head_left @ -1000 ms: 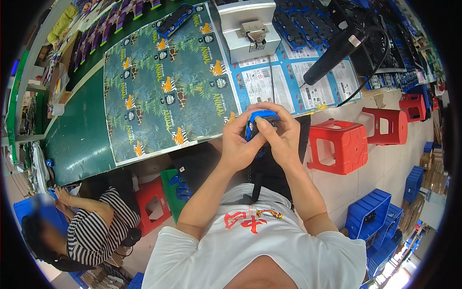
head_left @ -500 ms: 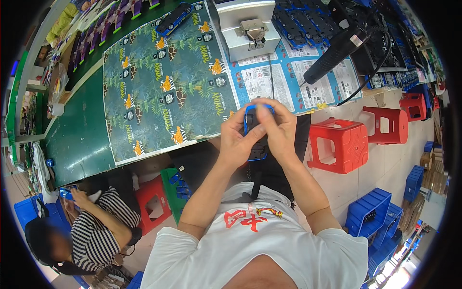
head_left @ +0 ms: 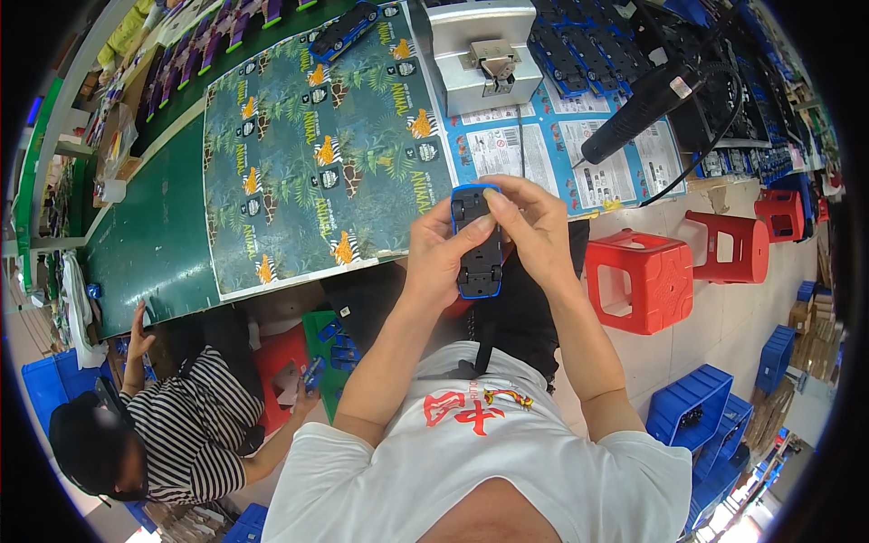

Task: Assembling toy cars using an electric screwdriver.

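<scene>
Head view: both hands are grasping one blue toy car [head_left: 480, 261], held underside up at the near edge of the worktop [head_left: 149, 262], in front of the wearer's torso. The left hand [head_left: 434, 256] grips the car's left side, thumb across the black chassis. The right hand [head_left: 534, 226] holds the far right corner, its thumb tip pressed on the underside.

A jungle-print sheet [head_left: 303, 195] covers the worktop to the left; a second toy car [head_left: 344, 33] lies at its far edge. Far of the hands stands a metal fixture [head_left: 453, 83] with a small clamp. To its right, a black power screwdriver [head_left: 634, 113] hangs over a blue label sheet [head_left: 568, 195]; beyond are rows of blue-and-black car bodies [head_left: 584, 56]. Red stools [head_left: 644, 281] stand to the right. At near left sits a co-worker in a striped top [head_left: 195, 430].
</scene>
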Demonstrator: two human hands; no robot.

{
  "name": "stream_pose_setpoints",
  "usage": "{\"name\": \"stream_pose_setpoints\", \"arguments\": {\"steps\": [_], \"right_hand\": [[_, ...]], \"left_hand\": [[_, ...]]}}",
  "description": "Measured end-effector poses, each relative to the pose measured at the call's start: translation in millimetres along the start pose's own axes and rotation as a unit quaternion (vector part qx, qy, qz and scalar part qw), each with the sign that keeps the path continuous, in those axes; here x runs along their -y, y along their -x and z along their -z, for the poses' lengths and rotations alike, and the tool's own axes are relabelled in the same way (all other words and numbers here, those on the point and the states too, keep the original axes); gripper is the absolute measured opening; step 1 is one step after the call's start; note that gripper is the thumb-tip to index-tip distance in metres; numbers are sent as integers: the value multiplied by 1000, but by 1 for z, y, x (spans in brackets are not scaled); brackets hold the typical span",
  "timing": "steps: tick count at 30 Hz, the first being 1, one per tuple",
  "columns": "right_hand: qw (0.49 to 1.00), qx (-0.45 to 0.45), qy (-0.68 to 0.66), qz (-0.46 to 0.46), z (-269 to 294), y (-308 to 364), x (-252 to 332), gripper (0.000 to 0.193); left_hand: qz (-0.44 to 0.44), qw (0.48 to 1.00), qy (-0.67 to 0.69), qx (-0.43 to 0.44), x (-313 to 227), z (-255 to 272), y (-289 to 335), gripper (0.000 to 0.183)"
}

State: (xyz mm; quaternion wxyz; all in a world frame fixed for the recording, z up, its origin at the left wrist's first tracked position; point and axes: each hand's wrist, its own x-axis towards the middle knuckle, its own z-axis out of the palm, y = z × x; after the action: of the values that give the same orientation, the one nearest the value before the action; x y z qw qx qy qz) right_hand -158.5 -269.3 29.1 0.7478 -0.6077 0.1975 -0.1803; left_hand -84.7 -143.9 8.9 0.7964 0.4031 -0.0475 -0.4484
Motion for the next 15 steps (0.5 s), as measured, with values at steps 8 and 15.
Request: {"name": "stream_pose_setpoints", "arguments": {"steps": [8, 15], "right_hand": [[994, 36, 103, 11, -8, -17, -14, 27], [995, -1, 78, 58, -11, 29, -16, 53]], "left_hand": [[-12, 1000, 16, 9, 0, 3, -5, 26], [-48, 996, 60, -39, -22, 14, -18, 26]]}}
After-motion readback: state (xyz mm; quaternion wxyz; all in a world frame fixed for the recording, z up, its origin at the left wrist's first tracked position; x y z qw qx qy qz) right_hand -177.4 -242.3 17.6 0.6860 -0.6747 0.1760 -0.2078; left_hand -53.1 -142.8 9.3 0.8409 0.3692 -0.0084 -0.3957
